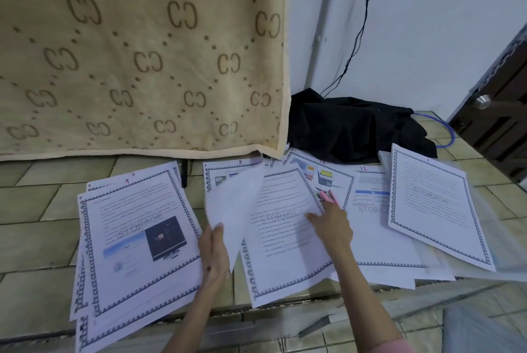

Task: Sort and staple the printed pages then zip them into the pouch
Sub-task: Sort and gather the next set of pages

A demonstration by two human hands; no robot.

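Observation:
Printed pages with blue patterned borders lie spread over the tiled counter. My left hand pinches a lifted sheet whose blank back faces me. My right hand rests with straight fingers on the middle page marked STORAGE. A pink stapler lies just beyond my right fingertips, on the pages. At the left sits a stack topped by a page with a dark picture. Pages numbered 12 and 1 lie at the right, the latter on a clear pouch.
A beige patterned blanket hangs behind the counter. A black cloth heap sits at the back right with a black cable rising from it. A dark wooden door with a metal knob stands at the far right. The tiled counter ends near me.

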